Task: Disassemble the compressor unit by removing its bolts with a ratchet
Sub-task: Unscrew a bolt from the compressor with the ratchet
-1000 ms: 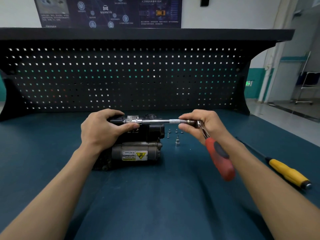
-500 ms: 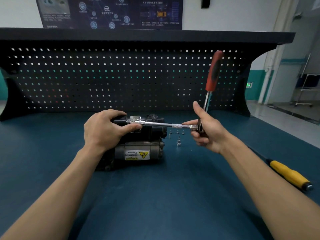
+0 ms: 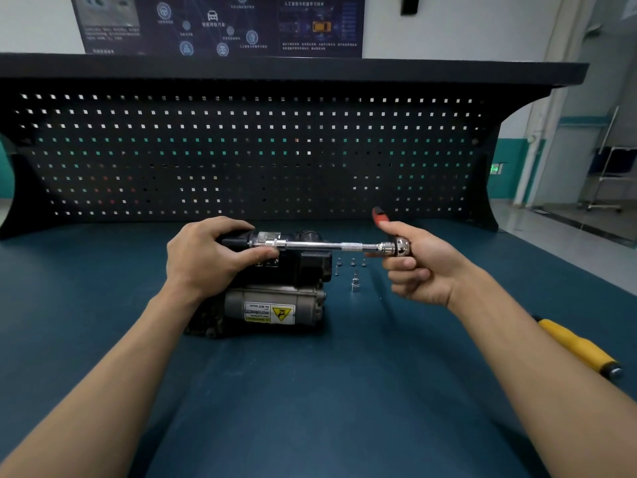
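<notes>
The left hand (image 3: 206, 258) lies on the top of the compressor unit (image 3: 275, 301). Its fingers are curled over the black upper part and grip it, and the thumb touches the left end of the extension bar (image 3: 320, 245). The right hand (image 3: 422, 269) is to the right of the compressor unit, above the counter (image 3: 310, 391). Its fingers are curled round the head of the ratchet (image 3: 399, 247) and the thumb points up. Only the tip of the red handle shows above the thumb, pointing away from the camera.

The extension bar runs level from the ratchet head to the top of the compressor unit, where its left end meets the unit beside the left thumb. The compressor unit stands on the counter, with a yellow warning label on its grey cylinder at the near side.

Just to the right of the compressor unit, under the bar, some small bolts (image 3: 353, 262) stand on the counter, and a loose socket (image 3: 355, 285) stands a little nearer. Well to the right of the compressor unit lies a screwdriver (image 3: 579, 350) with a yellow handle, partly hidden by the right forearm. Behind the compressor unit rises a black pegboard (image 3: 241, 150), and above it hangs a dark poster (image 3: 220, 24).
</notes>
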